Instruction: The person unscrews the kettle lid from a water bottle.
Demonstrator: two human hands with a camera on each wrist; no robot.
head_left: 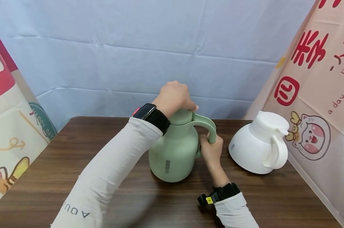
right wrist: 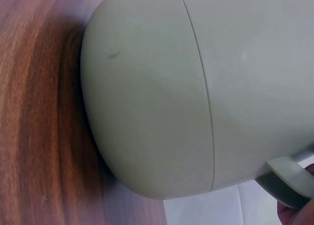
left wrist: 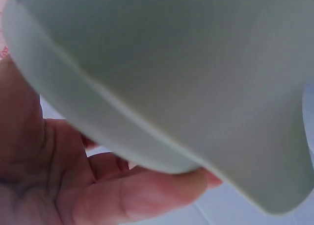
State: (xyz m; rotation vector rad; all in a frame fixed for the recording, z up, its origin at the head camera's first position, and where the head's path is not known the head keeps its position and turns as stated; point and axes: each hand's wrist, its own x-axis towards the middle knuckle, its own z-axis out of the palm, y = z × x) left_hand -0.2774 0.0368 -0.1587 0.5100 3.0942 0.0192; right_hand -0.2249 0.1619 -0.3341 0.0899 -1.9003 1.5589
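Note:
A light green insulated jug (head_left: 173, 155) stands upright on the wooden table, with a small dark label low on its front. My left hand (head_left: 174, 96) lies over the top of the jug and grips its lid (head_left: 181, 117). In the left wrist view the thumb and fingers curl round the edge of the lid (left wrist: 113, 119). My right hand (head_left: 211, 149) holds the jug's curved handle (head_left: 208, 123) on the right side. The right wrist view shows the jug's lower body (right wrist: 147, 97) resting on the table, with a bit of the right hand (right wrist: 297, 212) at the handle.
A white jug (head_left: 251, 147) with its handle turned to the right stands on the table (head_left: 83, 139), right of the green one. Behind the table hangs a pale blue cloth (head_left: 126, 69). Printed cloths flank it on the left and right.

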